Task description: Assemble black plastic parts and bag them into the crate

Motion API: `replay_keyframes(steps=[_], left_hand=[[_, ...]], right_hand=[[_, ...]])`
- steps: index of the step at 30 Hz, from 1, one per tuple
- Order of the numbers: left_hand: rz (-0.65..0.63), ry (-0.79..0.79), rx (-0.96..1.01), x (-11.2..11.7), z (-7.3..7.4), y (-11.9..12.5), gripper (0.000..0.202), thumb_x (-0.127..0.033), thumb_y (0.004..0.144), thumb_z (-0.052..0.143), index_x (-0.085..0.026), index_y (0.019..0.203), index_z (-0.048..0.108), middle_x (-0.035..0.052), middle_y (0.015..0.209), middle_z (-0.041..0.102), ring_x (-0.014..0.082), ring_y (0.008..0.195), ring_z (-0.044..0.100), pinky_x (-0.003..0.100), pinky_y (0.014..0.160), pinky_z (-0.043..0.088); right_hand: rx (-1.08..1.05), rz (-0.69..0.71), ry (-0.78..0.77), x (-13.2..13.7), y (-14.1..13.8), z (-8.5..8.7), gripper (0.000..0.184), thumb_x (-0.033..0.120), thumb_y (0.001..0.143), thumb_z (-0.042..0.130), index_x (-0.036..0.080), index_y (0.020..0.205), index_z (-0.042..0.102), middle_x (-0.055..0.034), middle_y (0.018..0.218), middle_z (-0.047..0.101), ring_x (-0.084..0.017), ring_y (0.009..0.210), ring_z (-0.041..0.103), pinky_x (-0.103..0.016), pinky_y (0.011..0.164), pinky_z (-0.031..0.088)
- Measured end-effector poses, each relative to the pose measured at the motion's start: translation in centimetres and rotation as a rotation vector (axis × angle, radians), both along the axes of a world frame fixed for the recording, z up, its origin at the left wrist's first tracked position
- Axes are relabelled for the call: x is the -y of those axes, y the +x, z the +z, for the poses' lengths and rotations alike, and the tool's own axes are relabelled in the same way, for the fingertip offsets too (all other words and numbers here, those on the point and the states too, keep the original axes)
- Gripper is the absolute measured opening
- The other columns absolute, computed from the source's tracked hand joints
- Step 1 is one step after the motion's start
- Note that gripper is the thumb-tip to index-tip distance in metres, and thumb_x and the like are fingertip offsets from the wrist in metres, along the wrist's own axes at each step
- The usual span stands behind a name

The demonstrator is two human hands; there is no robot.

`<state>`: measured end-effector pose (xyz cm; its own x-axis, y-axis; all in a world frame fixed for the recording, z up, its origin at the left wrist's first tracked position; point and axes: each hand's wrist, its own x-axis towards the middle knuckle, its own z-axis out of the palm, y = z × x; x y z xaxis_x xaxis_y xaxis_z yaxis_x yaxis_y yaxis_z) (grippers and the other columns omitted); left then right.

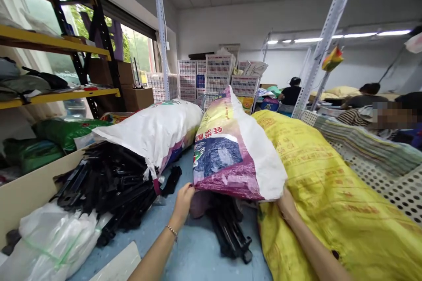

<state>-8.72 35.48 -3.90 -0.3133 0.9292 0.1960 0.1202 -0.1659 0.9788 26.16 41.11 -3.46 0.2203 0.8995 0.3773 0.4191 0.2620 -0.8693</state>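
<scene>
A white and purple woven sack (227, 153) with printed characters lies on the blue tabletop (184, 250), its near end facing me. My left hand (185, 197) pinches the sack's lower left corner. At the lower right corner, my right hand (286, 202) grips the edge, its fingers partly hidden by the sack. Black plastic parts (229, 228) stick out from under the sack's near edge. To the left, a second white sack (158, 127) lies open over a large heap of similar black parts (115, 184). A full yellow sack (316, 175) sits close against my right forearm.
Clear plastic bags (56, 241) lie at the near left. Metal posts (160, 30) rise beyond the table, and yellow shelving (56, 44) stands left. White crates (219, 70) are stacked at the back. A perforated white basket (379, 175) is at right, with several people beyond.
</scene>
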Motion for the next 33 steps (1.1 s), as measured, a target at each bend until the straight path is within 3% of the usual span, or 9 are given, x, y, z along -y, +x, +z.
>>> replay_keyframes(steps=[5,9,12,17,20,25,28,30,33], left_hand=[[0.129,-0.091,-0.032,0.4,-1.6,-3.3,0.031,-0.047,0.065,0.057,-0.016,0.066,0.058,-0.0035,0.059,0.049,0.0145,0.062,0.045,0.024,0.059,0.037],[0.272,-0.124,-0.020,-0.2,-2.0,-5.9,0.036,-0.053,0.066,0.052,-0.016,0.063,0.055,-0.0034,0.057,0.047,0.0147,0.062,0.043,0.025,0.058,0.036],[0.304,-0.134,-0.023,0.5,-1.7,-6.9,0.037,-0.055,0.067,0.050,-0.018,0.058,0.050,-0.0045,0.053,0.042,0.0129,0.057,0.039,0.024,0.053,0.033],[0.166,-0.128,-0.102,2.8,0.3,-4.9,0.031,-0.047,0.071,0.049,-0.017,0.061,0.052,-0.0033,0.056,0.046,0.0124,0.058,0.041,0.023,0.053,0.035],[0.105,-0.146,-0.162,4.0,1.4,-4.0,0.030,-0.044,0.072,0.051,-0.018,0.059,0.050,-0.0025,0.058,0.047,0.0136,0.060,0.043,0.025,0.057,0.037],[0.164,-0.173,-0.230,7.4,1.1,-4.6,0.027,-0.042,0.075,0.054,-0.016,0.084,0.056,0.0025,0.081,0.057,0.0197,0.081,0.051,0.033,0.080,0.042],[0.280,-0.096,-0.283,11.2,0.7,-4.0,0.047,-0.032,0.070,0.064,-0.018,0.112,0.049,0.0083,0.112,0.054,0.0242,0.110,0.047,0.041,0.101,0.032],[0.324,-0.028,-0.263,14.2,0.8,-3.0,0.056,-0.026,0.071,0.065,-0.020,0.121,0.042,0.0102,0.123,0.048,0.0239,0.119,0.042,0.043,0.106,0.027],[0.276,-0.009,-0.098,19.0,1.2,-1.5,0.051,-0.023,0.075,0.061,-0.022,0.122,0.041,0.0099,0.126,0.046,0.0220,0.120,0.044,0.042,0.105,0.031]], right_hand=[[0.097,0.098,-0.089,1.4,-4.2,1.5,0.022,0.038,0.064,0.057,0.018,0.058,0.064,-0.0042,0.057,0.066,-0.024,0.062,0.060,-0.034,0.061,0.047],[0.173,0.254,-0.126,8.5,-7.2,-0.2,0.017,0.033,0.063,0.062,0.019,0.053,0.061,-0.0010,0.056,0.064,-0.021,0.057,0.057,-0.029,0.056,0.044],[0.196,0.373,-0.170,13.3,-6.3,-2.2,0.017,0.033,0.070,0.058,0.019,0.066,0.066,-0.0017,0.064,0.067,-0.022,0.063,0.060,-0.028,0.058,0.045],[0.107,0.012,-0.252,12.8,-3.7,-1.0,0.039,0.052,0.077,0.053,0.015,0.069,0.065,-0.0044,0.063,0.065,-0.023,0.064,0.058,-0.029,0.056,0.045],[0.121,-0.005,-0.275,12.1,-3.2,0.5,0.043,0.056,0.078,0.051,0.015,0.079,0.065,-0.0051,0.069,0.065,-0.024,0.072,0.059,-0.031,0.062,0.046],[0.311,-0.193,0.025,18.7,-4.8,0.3,0.055,0.042,0.077,0.059,0.016,0.125,0.048,-0.0142,0.118,0.054,-0.031,0.114,0.046,-0.048,0.097,0.036],[0.394,0.055,0.154,23.6,-8.8,-0.7,0.041,0.030,0.085,0.052,0.023,0.125,0.051,-0.0124,0.120,0.053,-0.030,0.117,0.044,-0.050,0.103,0.031],[0.400,0.362,0.057,25.3,-12.3,-1.4,0.032,0.028,0.085,0.054,0.028,0.117,0.058,-0.0095,0.114,0.058,-0.029,0.112,0.047,-0.049,0.101,0.033],[0.287,0.474,-0.177,25.5,-16.5,-2.5,0.026,0.028,0.081,0.061,0.026,0.106,0.064,-0.0104,0.111,0.060,-0.031,0.112,0.045,-0.051,0.101,0.030]])
